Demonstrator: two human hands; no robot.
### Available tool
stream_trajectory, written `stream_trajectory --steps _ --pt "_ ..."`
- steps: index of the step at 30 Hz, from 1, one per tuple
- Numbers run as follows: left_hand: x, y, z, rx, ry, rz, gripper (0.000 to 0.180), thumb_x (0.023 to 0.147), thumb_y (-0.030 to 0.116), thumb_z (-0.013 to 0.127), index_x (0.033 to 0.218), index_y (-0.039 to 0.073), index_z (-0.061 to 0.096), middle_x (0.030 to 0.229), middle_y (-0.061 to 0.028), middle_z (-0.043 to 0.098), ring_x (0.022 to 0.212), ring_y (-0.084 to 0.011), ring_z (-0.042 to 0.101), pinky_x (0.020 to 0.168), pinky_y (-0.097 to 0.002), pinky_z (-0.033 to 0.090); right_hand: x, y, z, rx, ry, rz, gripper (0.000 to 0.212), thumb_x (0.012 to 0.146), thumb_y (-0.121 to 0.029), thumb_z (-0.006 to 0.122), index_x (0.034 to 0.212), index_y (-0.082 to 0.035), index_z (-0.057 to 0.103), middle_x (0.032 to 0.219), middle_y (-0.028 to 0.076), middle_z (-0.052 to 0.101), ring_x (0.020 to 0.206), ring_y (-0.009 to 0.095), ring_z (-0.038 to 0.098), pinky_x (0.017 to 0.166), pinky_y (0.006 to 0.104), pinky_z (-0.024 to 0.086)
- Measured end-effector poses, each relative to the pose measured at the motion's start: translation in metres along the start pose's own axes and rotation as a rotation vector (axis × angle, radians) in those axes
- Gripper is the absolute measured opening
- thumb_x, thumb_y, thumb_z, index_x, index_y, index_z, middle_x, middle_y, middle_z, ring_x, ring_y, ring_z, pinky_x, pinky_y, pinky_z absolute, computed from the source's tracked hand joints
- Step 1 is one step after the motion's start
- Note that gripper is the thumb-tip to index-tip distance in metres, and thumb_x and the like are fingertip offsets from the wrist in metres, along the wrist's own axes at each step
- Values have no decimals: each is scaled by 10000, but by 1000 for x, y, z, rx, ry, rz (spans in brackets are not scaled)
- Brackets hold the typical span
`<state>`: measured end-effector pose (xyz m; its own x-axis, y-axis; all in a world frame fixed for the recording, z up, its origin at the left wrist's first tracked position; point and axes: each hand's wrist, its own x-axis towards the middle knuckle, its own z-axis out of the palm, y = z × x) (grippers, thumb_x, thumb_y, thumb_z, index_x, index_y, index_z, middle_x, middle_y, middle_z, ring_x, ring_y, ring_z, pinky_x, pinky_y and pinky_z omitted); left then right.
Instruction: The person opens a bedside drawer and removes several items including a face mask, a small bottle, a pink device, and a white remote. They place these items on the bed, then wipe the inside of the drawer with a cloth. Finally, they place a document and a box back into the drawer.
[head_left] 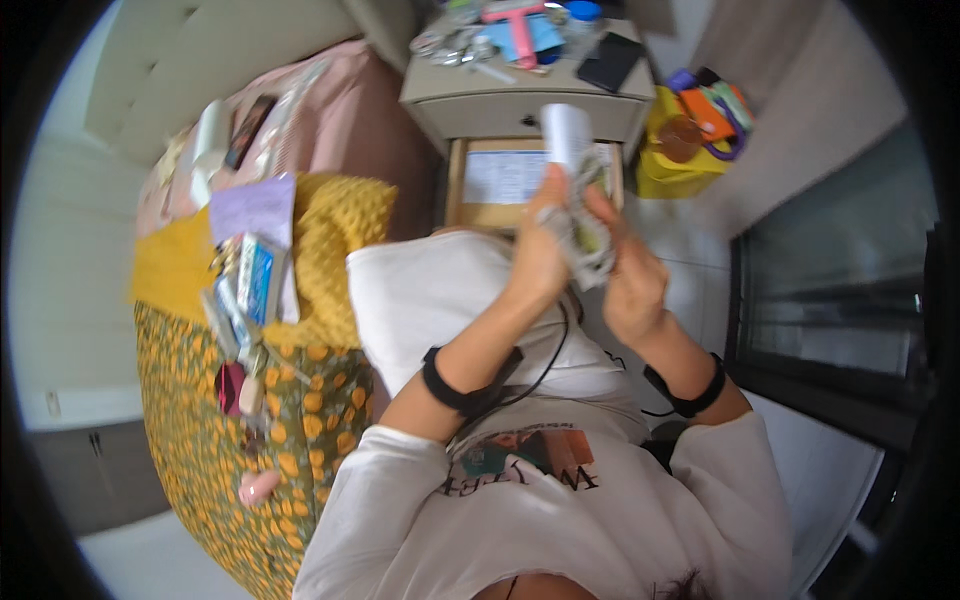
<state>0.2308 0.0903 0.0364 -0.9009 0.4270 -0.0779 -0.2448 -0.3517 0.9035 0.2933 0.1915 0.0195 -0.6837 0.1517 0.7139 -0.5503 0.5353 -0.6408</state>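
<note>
In front of me, above an open drawer (500, 212), my two hands are close together and partly blurred. My left hand (543, 250) is closed around the lower end of a white cylinder (568, 135), which stands nearly upright. A crumpled grey-and-green cloth-like thing (592, 235) lies between my palms, just below the cylinder; its exact kind is too blurred to tell. My right hand (632, 285) has its fingers curled against the far side of that crumpled thing. Printed white paper (505, 175) lies inside the drawer.
A nightstand (440, 110) holds a pink T-shaped tool (522, 40), a blue cloth and a flat black object (610, 62). To its right stands a yellow container (665, 175) with colourful items. The bed at left bears a yellow blanket (330, 230), a purple cloth (250, 210) and boxes (260, 282).
</note>
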Motion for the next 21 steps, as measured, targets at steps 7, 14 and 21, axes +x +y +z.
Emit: stream_trajectory --steps 7,14,21 --pt "12 -2 4 281 76 149 512 994 425 261 941 -24 501 751 -101 528 707 -212 519 662 -358 434 15 -6 -8 -42 -133 97 368 860 115 437 1222 107 498 1288 237 505 1172 308 528 959 355 428" --pt "13 19 6 31 327 194 460 1006 419 249 919 10 440 770 -62 461 699 -152 407 652 -299 389 -12 -13 -2 -45 -184 146 351 883 62 434 1225 121 486 1255 253 526 1148 330 548 931 351 439" --pt "13 22 11 228 385 439 453 1011 393 214 995 2 442 815 -112 449 733 -202 388 710 -343 378 -19 4 -8 -65 -125 264 252 915 -9 464 1123 98 556 901 175 648 789 193 615 683 285 459"
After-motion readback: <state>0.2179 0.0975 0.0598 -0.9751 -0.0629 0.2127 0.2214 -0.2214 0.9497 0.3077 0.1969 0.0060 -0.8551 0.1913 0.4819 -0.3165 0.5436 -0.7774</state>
